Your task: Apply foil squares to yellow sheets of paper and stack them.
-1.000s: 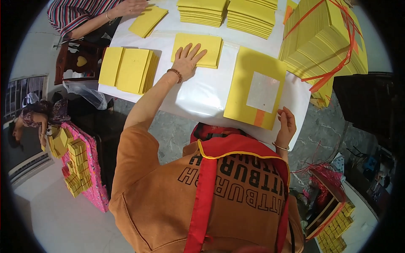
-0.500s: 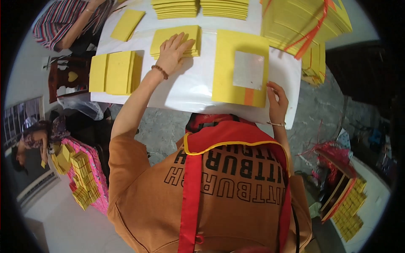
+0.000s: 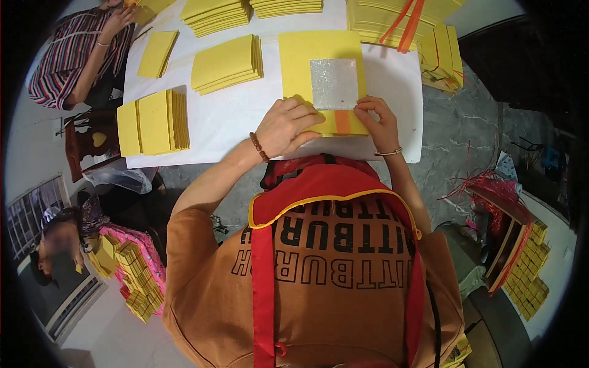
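In front of me lies a yellow paper sheet (image 3: 296, 58) with a silver foil square (image 3: 334, 84) and an orange strip (image 3: 342, 121) on it; more sheets show beneath its near edge. My left hand (image 3: 288, 127) is at its near left corner, fingers over the top and thumb by the near edge, closed on the paper. My right hand (image 3: 381, 122) pinches the right edge near the foil's lower corner, thumb and forefinger together. To the left rests a pile of folded yellow paper (image 3: 227, 64), touched by neither hand.
Another folded yellow pile (image 3: 156, 122) sits at the white table's (image 3: 227, 132) left. Farther back are more stacks (image 3: 218, 13) and a large yellow bundle with red ribbon (image 3: 402, 27). A co-worker in a striped shirt (image 3: 58, 58) handles yellow paper at the far left.
My left hand has left the folded pile and come right and nearer, onto the sheet's near left corner. My right hand has closed on the right edge. The whole view has shifted slightly.
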